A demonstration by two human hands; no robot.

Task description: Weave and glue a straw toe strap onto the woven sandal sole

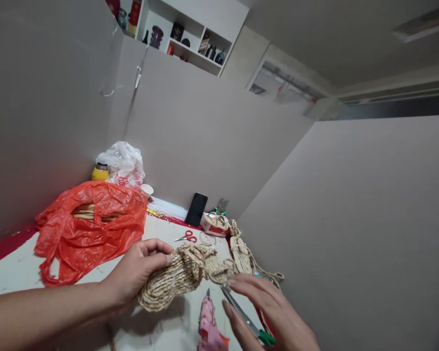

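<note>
A woven straw sandal made of twisted straw cord is pinched at its upper left edge by my left hand, thumb on top. The sandal is held above the white tabletop, its sole ridged and rounded at the lower end. My right hand is at the sandal's right side, thumb and fingers apart, fingertips close to the cord. In the gap between thumb and fingers show green-handled scissors, blades pointing at the sandal; I see no firm grip on them. A pink wrapped tool with a metal tip lies below the sandal.
A red plastic bag with straw inside lies at left, a white bag and yellow jar behind. Red-handled scissors, a phone, a cord-filled box and another woven straw piece lie toward the back wall.
</note>
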